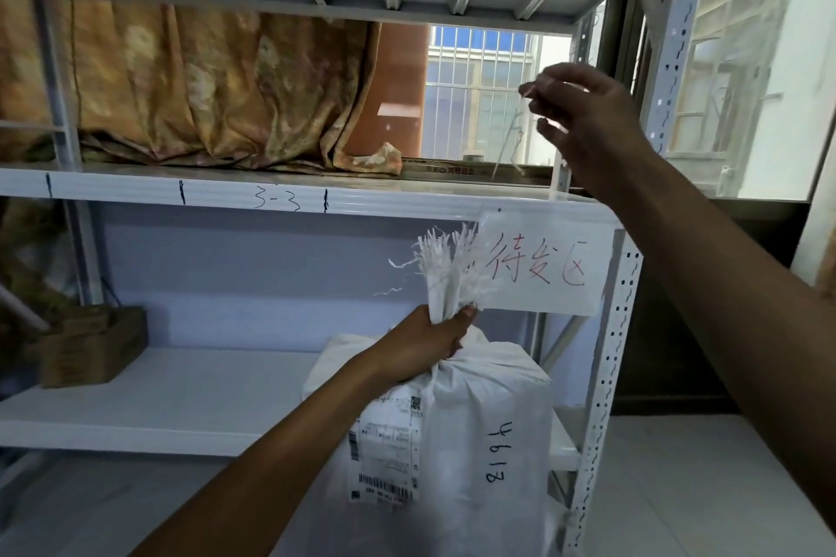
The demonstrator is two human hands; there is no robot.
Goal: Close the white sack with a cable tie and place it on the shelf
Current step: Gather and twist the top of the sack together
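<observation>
A white woven sack (488, 430) with a shipping label and "4613" written on it stands low in front of the white metal shelf (280, 194). My left hand (429, 341) is shut around the sack's gathered neck, with the frayed top sticking up above the fist. My right hand (583, 122) is raised above the upper shelf board at the right. It pinches a thin, pale cable tie (511, 136) that hangs down from the fingertips. The tie is faint against the window.
A patterned orange curtain (203, 95) lies bunched on the upper shelf board. A paper sign with red characters (543, 271) hangs from that board's edge. A brown cardboard box (90, 344) sits at the left of the lower board. A barred window is behind.
</observation>
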